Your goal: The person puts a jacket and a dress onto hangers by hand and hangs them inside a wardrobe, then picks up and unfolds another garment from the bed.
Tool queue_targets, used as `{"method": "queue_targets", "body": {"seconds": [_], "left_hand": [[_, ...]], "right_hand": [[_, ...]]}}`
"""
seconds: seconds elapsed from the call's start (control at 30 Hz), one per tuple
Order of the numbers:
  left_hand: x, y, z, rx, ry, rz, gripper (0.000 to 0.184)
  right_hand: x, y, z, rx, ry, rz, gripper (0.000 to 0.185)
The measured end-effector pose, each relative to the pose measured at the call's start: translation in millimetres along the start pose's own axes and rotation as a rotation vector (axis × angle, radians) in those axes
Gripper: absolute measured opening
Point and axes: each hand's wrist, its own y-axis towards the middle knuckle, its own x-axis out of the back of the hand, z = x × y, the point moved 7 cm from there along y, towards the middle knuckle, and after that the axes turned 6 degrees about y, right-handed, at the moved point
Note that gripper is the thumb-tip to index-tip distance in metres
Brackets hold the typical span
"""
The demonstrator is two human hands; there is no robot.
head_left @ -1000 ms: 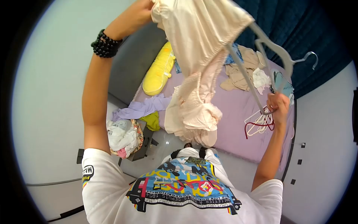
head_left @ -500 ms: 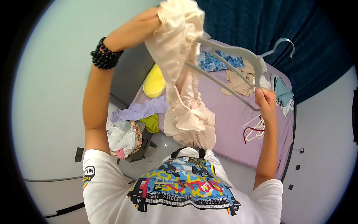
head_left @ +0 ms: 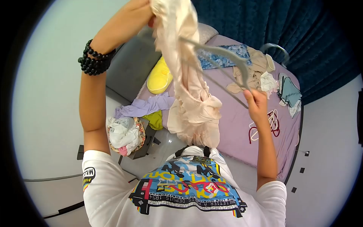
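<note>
My left hand (head_left: 148,10) is raised at the top, its fingers mostly hidden behind a pale cream satin garment (head_left: 183,75) that hangs down from it in long folds. The garment has gathered seams, and its wide lower end reaches almost to my shirt. My right hand (head_left: 258,107) is closed round one end of a grey clothes hanger (head_left: 236,56), whose hook points to the right. The hanger's other end goes in among the garment's upper folds; how far is hidden. The hanger is blurred by motion.
On the bed with its mauve sheet (head_left: 230,136) lie white and dark red hangers (head_left: 264,128), a yellow cushion (head_left: 159,79), blue patterned cloth (head_left: 223,55), beige clothes (head_left: 249,73) and lilac cloth (head_left: 143,106). A basket of clothes (head_left: 126,136) stands at left, a dark curtain (head_left: 245,19) behind.
Both hands have shifted left with the garment and hanger. The left hand is higher, partly at the frame's top edge, and the hanger reaches further across the garment's upper part.
</note>
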Motion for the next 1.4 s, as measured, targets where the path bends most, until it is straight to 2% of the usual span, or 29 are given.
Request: {"method": "queue_targets", "body": {"seconds": [0.03,0.1,0.17,0.3,0.37,0.47,0.5,0.53,0.57,0.6,0.63,0.67,0.7,0.73,0.8,0.83,0.87,0.9,0.93,1.0,1.03,1.1,1.17,1.2,1.27,1.3,1.33,1.37,1.4], "left_hand": [[-12.3,-2.9,-23.1,-0.218,0.127,0.015,0.03],[-20.2,-8.0,-46.2,-0.433,0.258,0.042,0.028],[-23.3,-1.2,-28.9,-0.114,0.445,0.227,0.025],[-11.7,-8.9,-36.5,-0.331,0.358,0.207,0.023],[-4.1,-16.7,-65.8,-0.33,0.502,-0.34,0.021],[-71.0,-5.9,-85.0,-0.859,0.71,-0.456,0.039],[-80.0,0.6,-74.9,-0.601,0.686,-0.129,0.041],[-81.7,6.0,-70.8,-0.598,0.679,-0.126,0.041],[-82.2,21.4,-53.5,-0.428,0.777,-0.085,0.04],[-83.8,34.2,-39.5,-0.261,0.871,-0.043,0.039],[-84.7,40.7,-34.4,-0.269,0.866,-0.041,0.039],[-76.7,40.5,-36.5,-0.377,0.711,-0.162,0.037],[-67.6,37.5,-35.6,-0.474,0.551,-0.275,0.035],[-62.6,42.6,-28.6,-0.412,0.448,-0.255,0.035],[-63.4,41.6,-29.0,-0.35,0.474,-0.246,0.035],[-61.5,41.6,-27.8,-0.318,0.499,-0.255,0.035],[-64.1,35.6,-33.5,-0.495,0.595,-0.322,0.034],[-65.9,37.8,-30.4,-0.545,0.511,-0.339,0.032],[-62.9,41.4,-26.7,-0.508,0.526,-0.358,0.031],[-59.8,33.3,-19.2,-0.44,0.54,-0.354,0.03],[-52.8,32.8,-14.4,-0.382,0.512,-0.352,0.029],[-37.2,34.8,-8.8,-0.34,0.494,-0.365,0.028],[-25.1,24.2,2.9,-0.292,0.521,-0.444,0.028],[-21.9,21.3,3.9,-0.291,0.531,-0.472,0.028],[-20.3,16.3,10.0,-0.314,0.549,-0.474,0.028],[-18.1,14.5,11.6,-0.34,0.577,-0.482,0.028],[-9.1,13.4,28.2,-0.338,0.577,-0.483,0.028],[-8.6,11.1,40.4,-0.523,0.829,-0.483,0.028],[-12.2,6.0,37.9,-0.616,0.956,-0.473,0.029]], "right_hand": [[-6.6,6.6,-4.1,-0.001,0.004,0.045,0.036],[-14.1,14.6,-5.2,-0.008,0.013,0.084,0.036],[-6.7,24.4,2.3,-0.051,0.05,0.01,0.036],[12.5,35.2,19.5,0.066,-0.068,-0.091,0.036],[26.1,48.2,38.4,0.123,-0.133,-0.1,0.035],[40.8,63.2,66.0,0.177,-0.201,-0.06,0.034],[42.6,69.1,70.5,0.153,-0.288,-0.008,0.031],[42.6,72.8,69.4,0.134,-0.374,0.043,0.03],[46.8,73.5,62.7,0.13,-0.379,0.044,0.03],[59.4,74.3,49.4,0.088,-0.113,0.034,0.033],[67.8,77.9,34.7,0.044,0.15,0.023,0.04],[85.7,77.4,21.9,0.031,0.385,-0.214,0.03],[107.7,68.7,-7.1,0.098,0.466,-0.484,0.033],[129.8,34.6,-77.9,-0.054,0.456,-0.867,0.03],[64.1,-30.6,-205.3,-0.43,0.078,-0.801,0.027],[-6.8,-47.5,-232.0,-0.429,0.122,-0.598,0.018],[-91.0,-50.0,-235.5,-0.36,-0.061,-0.406,0.029],[-139.6,-45.0,-174.8,-0.614,0.001,-0.258,0.039],[-175.5,-43.7,-161.8,-0.519,0.054,-0.254,0.045],[-216.6,-48.2,-163.6,-0.496,-0.232,0.008,0.058],[-217.6,-54.7,-166.5,-0.493,-0.227,0.005,0.058],[-226.2,-77.1,-191.0,-0.728,-0.294,0.383,0.073],[-217.1,-97.2,-209.8,-0.778,-0.377,0.428,0.082],[-232.6,-127.2,-248.9,-0.878,-0.234,0.498,0.082],[-244.3,-155.5,-254.6,-1.145,0.043,0.59,0.082],[-241.3,-155.4,-250.1,-1.149,0.042,0.594,0.082],[-245.4,-168.3,-247.1,-1.331,0.178,0.625,0.076],[-248.2,-180.8,-241.3,-1.509,0.32,0.651,0.07],[-245.2,-188.2,-237.8,-1.612,0.545,0.564,0.05]]}}
